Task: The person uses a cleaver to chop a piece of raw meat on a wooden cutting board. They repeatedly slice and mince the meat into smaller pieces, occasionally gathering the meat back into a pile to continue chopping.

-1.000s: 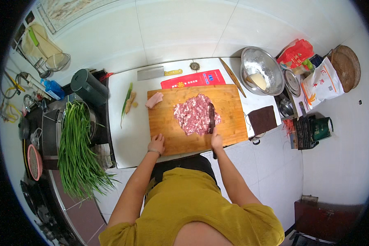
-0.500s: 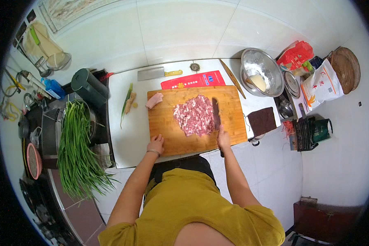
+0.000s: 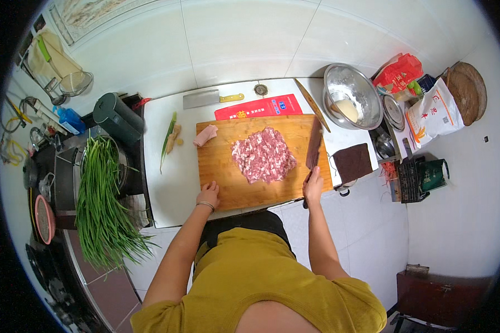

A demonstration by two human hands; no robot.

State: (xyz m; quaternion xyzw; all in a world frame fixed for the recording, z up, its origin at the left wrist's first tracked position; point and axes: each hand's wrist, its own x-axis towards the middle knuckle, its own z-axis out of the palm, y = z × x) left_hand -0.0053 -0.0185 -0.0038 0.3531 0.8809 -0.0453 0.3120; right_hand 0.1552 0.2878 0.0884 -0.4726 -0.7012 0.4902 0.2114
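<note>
Diced raw meat point(image 3: 264, 155) lies in a loose heap on the middle of a wooden cutting board point(image 3: 219, 166). My right hand point(image 3: 314, 186) is wrapped round the dark handle of a cleaver point(image 3: 314, 145). Its blade stands raised and tilted near the board's right edge, apart from the meat. At the near left edge of the board rests my left hand point(image 3: 208, 195), fingers laid on the wood, holding nothing. A pale pink piece of meat or skin point(image 3: 206, 135) sits at the board's far left corner.
Behind the board lie a yellow-handled cleaver point(image 3: 201, 99), a red packet point(image 3: 259, 107) and a wooden stick point(image 3: 311, 104). Ginger point(image 3: 173, 137) and scallion point(image 3: 167, 142) are to the left. A steel bowl point(image 3: 366, 91) holds pale dough point(image 3: 348, 110). Green chives point(image 3: 103, 205) overhang at left.
My right hand has lifted the cleaver away from the meat's right side and carried it rightward to the board's edge. My left hand stays at the board's near left edge.
</note>
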